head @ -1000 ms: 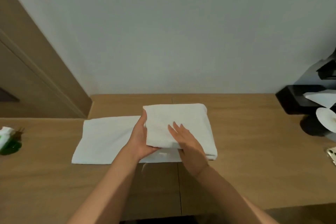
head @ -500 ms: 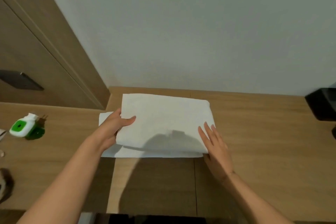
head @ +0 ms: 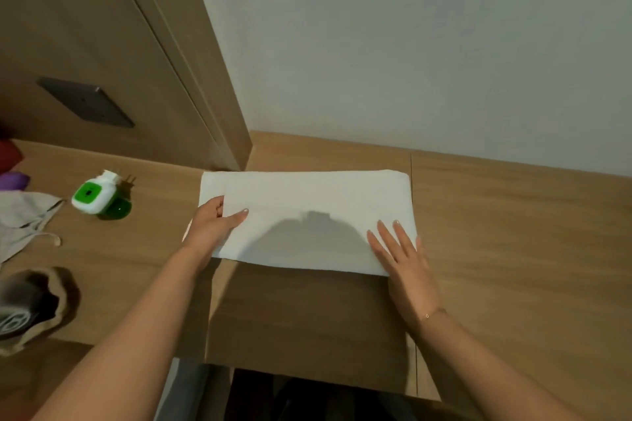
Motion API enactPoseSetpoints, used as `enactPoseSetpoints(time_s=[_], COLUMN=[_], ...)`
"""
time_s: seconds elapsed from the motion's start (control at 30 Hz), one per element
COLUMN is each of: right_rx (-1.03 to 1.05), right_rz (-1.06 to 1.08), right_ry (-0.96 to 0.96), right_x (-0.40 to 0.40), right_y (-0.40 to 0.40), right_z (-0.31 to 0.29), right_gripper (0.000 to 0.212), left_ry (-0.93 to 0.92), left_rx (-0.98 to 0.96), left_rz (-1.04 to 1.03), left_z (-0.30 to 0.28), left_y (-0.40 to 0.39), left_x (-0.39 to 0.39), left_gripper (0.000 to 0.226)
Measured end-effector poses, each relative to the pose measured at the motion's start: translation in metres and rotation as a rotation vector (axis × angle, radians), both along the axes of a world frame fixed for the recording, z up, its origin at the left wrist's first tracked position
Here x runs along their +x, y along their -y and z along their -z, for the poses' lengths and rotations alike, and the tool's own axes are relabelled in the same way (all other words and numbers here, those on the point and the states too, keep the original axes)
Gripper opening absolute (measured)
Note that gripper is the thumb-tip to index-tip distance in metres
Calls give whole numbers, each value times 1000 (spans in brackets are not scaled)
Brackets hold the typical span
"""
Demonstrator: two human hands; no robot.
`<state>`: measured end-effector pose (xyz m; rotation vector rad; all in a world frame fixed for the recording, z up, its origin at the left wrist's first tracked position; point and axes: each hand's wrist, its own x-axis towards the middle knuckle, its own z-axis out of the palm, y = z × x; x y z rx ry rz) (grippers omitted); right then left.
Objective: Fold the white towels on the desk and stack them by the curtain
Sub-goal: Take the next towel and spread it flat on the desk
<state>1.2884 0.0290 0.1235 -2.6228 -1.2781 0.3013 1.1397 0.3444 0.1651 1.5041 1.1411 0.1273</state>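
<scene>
A white towel [head: 307, 202] lies folded flat on the wooden desk [head: 513, 249], close to the back wall. My left hand [head: 213, 225] grips the left edge of the folded-over top layer, thumb on top and fingers underneath. My right hand [head: 400, 256] rests flat with straight fingers on the towel's front right corner. A strip of the lower layer shows past the top layer at the far left. No curtain is in view.
A green and white plug-in device [head: 97, 196] lies left of the towel. Grey cloth with a drawstring [head: 24, 219] and an open tan pouch [head: 34, 304] sit at the left edge. A wooden panel [head: 102, 44] rises behind them.
My left hand has carried the top layer leftward over the lower layer, now almost covering it. My right hand slid to the front right corner. The view turned left.
</scene>
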Motion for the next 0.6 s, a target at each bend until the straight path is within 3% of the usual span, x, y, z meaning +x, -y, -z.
enactPoseSetpoints(time_s=[0.13,0.27,0.37,0.47,0.6], right_rx=[-13,-35,-29,-11,-98], right_rz=[28,-16,-67,-57,-91], right_ry=[12,27,-9,-45,-23], right_x=[4,7,6,3,-7], right_y=[2,-5,-17,-24,-27], right_z=[-2,-15,-17,-9,5], right_gripper=[101,95,90,93,102], left_ry=[-43,194,203,45,-191], left_rx=[-9,-400,-538,-403,106], left_rz=[100,52,-39,-39,-108], left_z=[5,-4,-10,-9,13], left_y=[-3,-34,-57,-57,-47], left_x=[-2,-10,-16,-19,-23], left_gripper=[31,37,39,24,32])
